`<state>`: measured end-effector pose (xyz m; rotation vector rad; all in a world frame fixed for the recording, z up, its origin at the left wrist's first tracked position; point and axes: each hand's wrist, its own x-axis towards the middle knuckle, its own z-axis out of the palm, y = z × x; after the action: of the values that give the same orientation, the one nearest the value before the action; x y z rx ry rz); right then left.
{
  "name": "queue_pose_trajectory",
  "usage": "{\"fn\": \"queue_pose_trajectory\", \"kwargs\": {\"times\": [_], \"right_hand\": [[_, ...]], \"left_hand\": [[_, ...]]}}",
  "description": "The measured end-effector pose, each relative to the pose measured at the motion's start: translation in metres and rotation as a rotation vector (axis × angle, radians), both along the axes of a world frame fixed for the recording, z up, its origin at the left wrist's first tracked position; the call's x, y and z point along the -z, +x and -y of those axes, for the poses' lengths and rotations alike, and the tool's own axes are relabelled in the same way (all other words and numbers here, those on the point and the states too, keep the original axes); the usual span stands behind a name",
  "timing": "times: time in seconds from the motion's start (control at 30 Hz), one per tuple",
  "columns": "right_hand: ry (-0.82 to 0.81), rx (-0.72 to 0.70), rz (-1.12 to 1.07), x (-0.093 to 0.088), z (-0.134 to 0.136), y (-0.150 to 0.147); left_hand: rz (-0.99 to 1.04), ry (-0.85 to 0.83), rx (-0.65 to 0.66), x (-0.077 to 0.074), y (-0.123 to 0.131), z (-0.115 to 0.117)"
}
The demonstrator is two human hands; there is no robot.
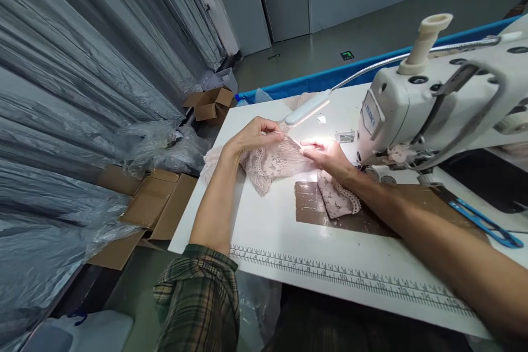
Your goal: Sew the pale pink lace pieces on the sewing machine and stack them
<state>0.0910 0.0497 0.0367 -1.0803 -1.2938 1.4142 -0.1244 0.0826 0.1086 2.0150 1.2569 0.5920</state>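
A piece of pale pink lace fabric [278,160] hangs between my two hands above the white sewing table. My left hand [258,136] pinches its upper edge, thumb against fingers. At the right end of that same edge, my right hand [325,155] is closed on the lace. Below my right wrist lies a folded lace piece [338,201] with a scalloped border, partly over a brown patch on the table. The white sewing machine [396,110] stands just right of my right hand, its needle area partly hidden. A lit lamp [308,109] shines over the fabric.
A printed ruler strip [330,272] runs along the front edge of the table [264,231]. Blue thread snips [487,223] lie at the right. Cardboard boxes [159,203] and plastic bags [173,146] stand on the floor at the left, beside a silvery curtain [82,66].
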Motion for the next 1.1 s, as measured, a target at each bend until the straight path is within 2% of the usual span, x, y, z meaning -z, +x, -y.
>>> {"fn": "queue_pose_trajectory", "kwargs": {"times": [0.2,0.37,0.5,0.77,0.93,1.1], "right_hand": [[0.058,0.115,-0.040,0.015,-0.013,-0.004],[0.012,0.119,-0.091,0.016,-0.010,0.000],[-0.003,0.096,-0.121,0.016,-0.007,0.003],[0.015,0.044,-0.150,0.016,-0.004,0.006],[0.024,0.069,-0.158,0.011,-0.006,0.002],[0.066,0.087,-0.161,0.016,-0.009,-0.001]], "left_hand": [[0.177,-0.133,-0.056,0.019,-0.002,-0.010],[0.269,-0.203,-0.071,0.026,-0.007,-0.014],[0.342,-0.212,-0.033,0.027,-0.009,-0.015],[0.321,-0.204,-0.057,0.026,-0.011,-0.015],[0.301,-0.130,-0.074,0.025,-0.007,-0.013],[0.252,-0.084,-0.114,0.023,-0.003,-0.011]]}}
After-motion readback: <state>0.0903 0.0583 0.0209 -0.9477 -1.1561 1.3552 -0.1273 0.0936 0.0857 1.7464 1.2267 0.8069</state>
